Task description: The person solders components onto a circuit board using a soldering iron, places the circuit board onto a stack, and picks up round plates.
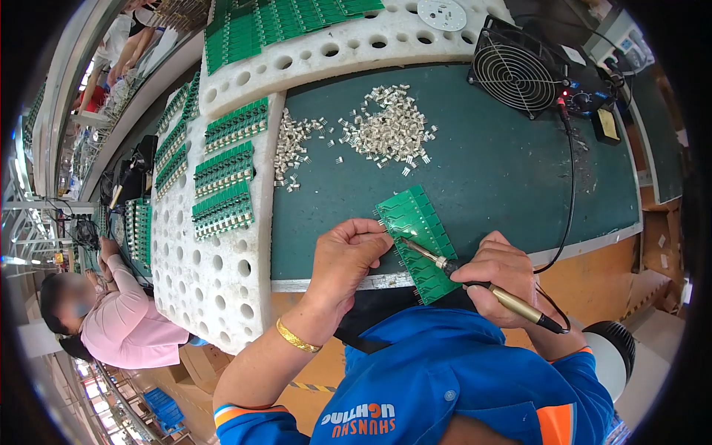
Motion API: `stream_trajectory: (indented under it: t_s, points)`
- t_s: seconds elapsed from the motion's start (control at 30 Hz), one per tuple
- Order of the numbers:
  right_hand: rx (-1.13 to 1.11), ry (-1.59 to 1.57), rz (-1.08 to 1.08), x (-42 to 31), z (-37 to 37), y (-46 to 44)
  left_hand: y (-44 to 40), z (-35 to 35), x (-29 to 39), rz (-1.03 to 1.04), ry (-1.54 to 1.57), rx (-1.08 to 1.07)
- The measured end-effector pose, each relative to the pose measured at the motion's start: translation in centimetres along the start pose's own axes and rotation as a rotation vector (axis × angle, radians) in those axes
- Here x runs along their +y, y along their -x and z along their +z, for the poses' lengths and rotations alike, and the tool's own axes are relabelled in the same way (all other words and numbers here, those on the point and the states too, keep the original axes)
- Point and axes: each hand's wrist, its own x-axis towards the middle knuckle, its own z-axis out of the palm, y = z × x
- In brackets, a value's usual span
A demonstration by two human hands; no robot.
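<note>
The right hand (508,268) has its fingers closed around a soldering iron (517,304), whose tip is on the green board (415,222) or just above it — the contact is too small to tell. The left hand (345,256) has thumb and fingers drawn together at the left edge of this board; whether they grip it, or something thin, one cannot tell. The board is held aslant at the near edge of the desk (512,193). The step in hand appears to be soldering on this board; the next move, it seems, calls for a steady board and a precise tip.

Farther in, small metal parts lie loose, without a box: a smaller heap (289,144) at the desk's left side, a bigger heap (389,130) to its right. At the far right corner stands a fan (515,74).

The left foam slab (259,293) serves like a tray — rows of small boards (224,170) rest on it. The far foam slab (315,68) carries flat green boards (274,26) and a white disc (442,13).
</note>
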Motion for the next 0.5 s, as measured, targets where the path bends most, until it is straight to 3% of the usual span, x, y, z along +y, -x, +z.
stream_trajectory:
  t_s: [0.27,0.5]
  points:
    - [0.047,-0.014,-0.007,0.2,-0.1,0.2,0.2,-0.1,-0.6,0.068,-0.111,0.043]
    - [0.017,-0.058,0.012,0.7,-0.5,-0.1,0.5,-1.9,-2.7,0.282,-0.157,0.101]
